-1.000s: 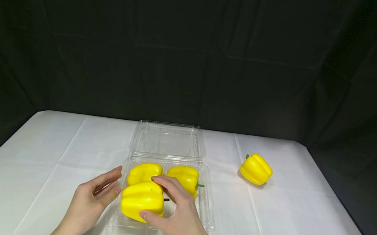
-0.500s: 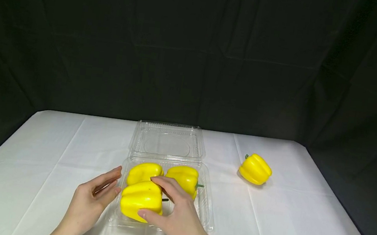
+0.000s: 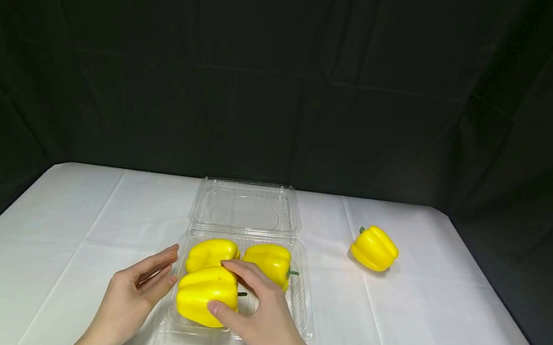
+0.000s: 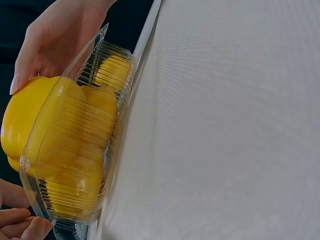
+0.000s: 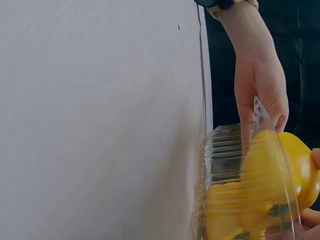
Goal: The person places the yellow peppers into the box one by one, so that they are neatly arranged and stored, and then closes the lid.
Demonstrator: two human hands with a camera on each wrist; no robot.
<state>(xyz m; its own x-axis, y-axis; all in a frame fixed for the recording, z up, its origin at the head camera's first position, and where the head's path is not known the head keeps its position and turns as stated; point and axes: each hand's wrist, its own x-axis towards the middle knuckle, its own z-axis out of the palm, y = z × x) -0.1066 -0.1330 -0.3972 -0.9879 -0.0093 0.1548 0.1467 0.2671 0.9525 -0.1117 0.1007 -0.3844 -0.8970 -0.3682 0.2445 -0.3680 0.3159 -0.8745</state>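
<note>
My right hand (image 3: 263,311) grips a yellow bell pepper (image 3: 202,297), thumb on its near side and fingers over its top. That pepper sits at the front left of a clear plastic clamshell container (image 3: 307,316), standing above the rim in the left wrist view. Two more yellow bell peppers lie behind it, one at the back left (image 3: 210,253) and another at the back right (image 3: 269,259). My left hand (image 3: 131,296) is beside the container's left rim, fingers loosely bent, fingertips right at the edge. In the right wrist view, the container wall partly covers the left fingers (image 5: 246,137).
The container's lid (image 3: 246,206) lies folded back behind the base. A further yellow bell pepper (image 3: 375,248) rests on the white-covered table (image 3: 423,332) to the right. A black cloth backdrop (image 3: 288,81) rises behind the table and along its sides.
My right thumb has shifted slightly on the front pepper, and that pepper has moved a hair to the left. The left hand, container and other peppers stay about where they were.
</note>
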